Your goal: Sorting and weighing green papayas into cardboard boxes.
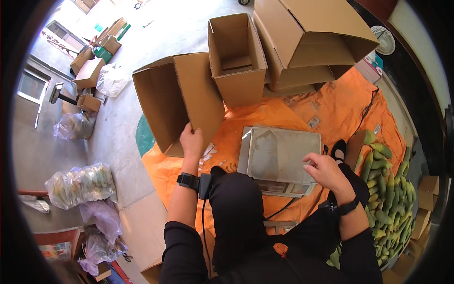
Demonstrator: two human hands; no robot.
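My left hand (191, 141) pinches the near edge of an open cardboard box (202, 88), which tilts to the left on the floor. Over the right side of a bench scale (283, 154) hovers my right hand (322, 170), its fingers bent and apart with nothing in them. The scale has a worn metal platform, and its panel faces me. Nothing lies on the platform. An orange tarp (227, 138) spreads beneath the scale. To the right is a large heap of long green-and-yellow vegetables (390, 198), possibly gourds.
A narrow open carton (237, 87) and stacked larger cartons (280, 46) stand beyond the scale. At left lie bagged vegetables (83, 184), purple plastic bags (103, 220) and scissors (127, 257). A black cable (282, 209) runs by my legs. A white fan (383, 39) is at far right.
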